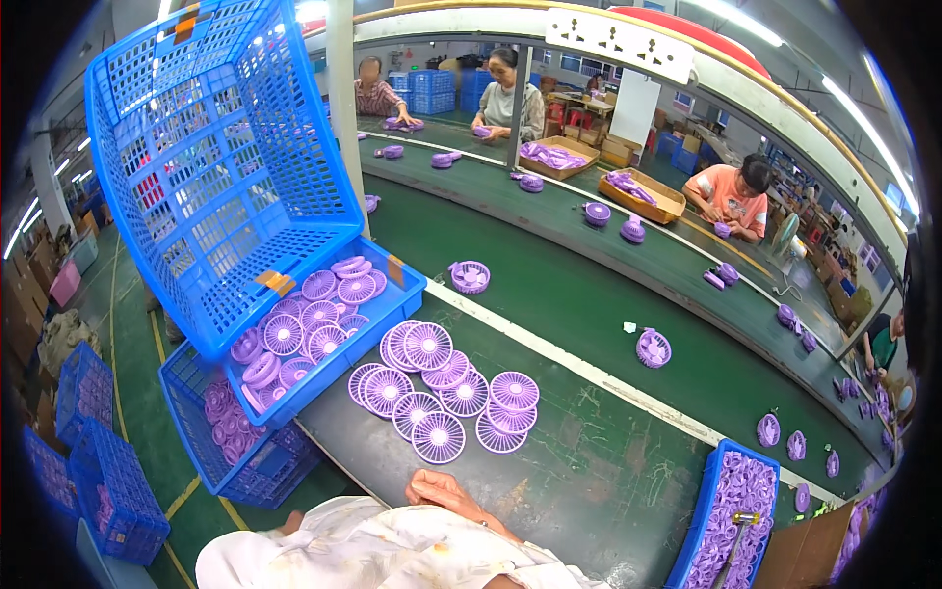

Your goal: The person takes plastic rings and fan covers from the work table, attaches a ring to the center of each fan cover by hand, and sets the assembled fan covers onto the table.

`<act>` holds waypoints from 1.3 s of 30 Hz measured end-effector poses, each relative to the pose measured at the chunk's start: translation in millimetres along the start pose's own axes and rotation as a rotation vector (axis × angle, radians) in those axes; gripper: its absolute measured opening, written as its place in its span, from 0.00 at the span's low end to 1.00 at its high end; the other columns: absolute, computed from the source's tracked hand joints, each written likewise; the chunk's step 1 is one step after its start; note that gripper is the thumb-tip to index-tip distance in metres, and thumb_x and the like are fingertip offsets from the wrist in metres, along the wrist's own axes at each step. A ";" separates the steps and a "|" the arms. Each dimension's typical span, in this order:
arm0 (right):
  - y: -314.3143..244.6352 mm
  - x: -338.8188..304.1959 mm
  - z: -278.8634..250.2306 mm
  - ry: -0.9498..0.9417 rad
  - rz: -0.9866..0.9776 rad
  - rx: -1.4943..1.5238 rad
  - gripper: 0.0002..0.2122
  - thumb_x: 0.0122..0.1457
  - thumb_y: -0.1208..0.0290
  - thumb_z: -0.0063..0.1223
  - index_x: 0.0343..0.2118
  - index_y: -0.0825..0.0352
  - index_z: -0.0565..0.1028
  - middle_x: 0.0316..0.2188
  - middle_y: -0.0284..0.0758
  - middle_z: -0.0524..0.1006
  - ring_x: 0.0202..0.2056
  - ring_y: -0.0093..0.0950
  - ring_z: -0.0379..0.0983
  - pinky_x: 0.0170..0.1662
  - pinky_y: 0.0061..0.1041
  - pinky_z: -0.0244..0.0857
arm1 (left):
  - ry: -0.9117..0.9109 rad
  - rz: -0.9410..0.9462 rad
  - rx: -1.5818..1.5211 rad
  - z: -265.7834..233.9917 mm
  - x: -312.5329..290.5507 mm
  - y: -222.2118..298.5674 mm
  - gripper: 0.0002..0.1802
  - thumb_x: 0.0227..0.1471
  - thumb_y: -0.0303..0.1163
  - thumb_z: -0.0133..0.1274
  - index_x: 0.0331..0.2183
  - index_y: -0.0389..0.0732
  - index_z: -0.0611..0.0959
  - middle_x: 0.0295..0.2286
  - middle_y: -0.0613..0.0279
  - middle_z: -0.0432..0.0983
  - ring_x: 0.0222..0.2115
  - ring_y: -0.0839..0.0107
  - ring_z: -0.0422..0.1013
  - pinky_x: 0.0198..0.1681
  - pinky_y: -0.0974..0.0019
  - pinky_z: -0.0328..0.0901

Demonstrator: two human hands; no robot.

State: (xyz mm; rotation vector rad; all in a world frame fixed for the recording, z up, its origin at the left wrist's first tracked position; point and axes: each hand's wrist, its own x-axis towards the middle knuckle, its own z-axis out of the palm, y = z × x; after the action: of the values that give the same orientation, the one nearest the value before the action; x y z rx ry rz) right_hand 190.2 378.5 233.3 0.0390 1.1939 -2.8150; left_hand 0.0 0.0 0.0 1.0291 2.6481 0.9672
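Just past the right hand (446, 489), purple fan covers (438, 437) lie in loose piles on the worktop (589, 461).

The fingers curl close together; I can't tell if they pinch anything, and the left hand is hidden. Each cover looks light, stiff and a bit slick. Its thin spokes could snap if pushed hard, so the round rim seems best to hold. Right of the piles, the bare top gives room to slide one. At the left, a blue tray (334, 365) holds more covers, and a tall blue crate (231, 329) tilts over it, so watch its edge. Farther off, a white strip (589, 371) edges the green belt (549, 304).
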 end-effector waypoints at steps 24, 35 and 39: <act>-19.4 -6.1 27.6 0.186 -0.025 -0.225 0.09 0.63 0.63 0.53 0.37 0.63 0.74 0.30 0.22 0.72 0.32 0.13 0.66 0.34 0.15 0.59 | -0.805 1.202 -1.725 -187.8 185.7 519.3 0.15 0.48 0.30 0.66 0.35 0.29 0.83 0.35 0.42 0.78 0.36 0.49 0.76 0.39 0.48 0.75; -20.9 -10.4 24.5 0.036 0.009 -0.054 0.11 0.67 0.63 0.49 0.31 0.64 0.70 0.25 0.23 0.67 0.26 0.12 0.59 0.30 0.14 0.53 | -1.019 1.316 -1.747 -198.1 195.5 544.1 0.15 0.47 0.34 0.68 0.35 0.34 0.85 0.33 0.49 0.79 0.33 0.62 0.75 0.34 0.63 0.71; -27.4 -7.8 25.6 0.163 -0.251 -0.670 0.11 0.67 0.62 0.49 0.31 0.64 0.70 0.24 0.22 0.66 0.26 0.12 0.58 0.29 0.15 0.52 | -1.042 1.340 -1.720 -192.1 193.4 542.7 0.16 0.46 0.34 0.69 0.34 0.33 0.85 0.31 0.52 0.79 0.31 0.63 0.76 0.31 0.62 0.69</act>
State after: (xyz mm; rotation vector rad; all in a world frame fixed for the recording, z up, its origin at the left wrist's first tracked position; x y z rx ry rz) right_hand 195.8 379.6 271.1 0.0788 2.2528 -2.4695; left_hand 90.1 329.2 502.4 1.6403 -0.2664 1.4854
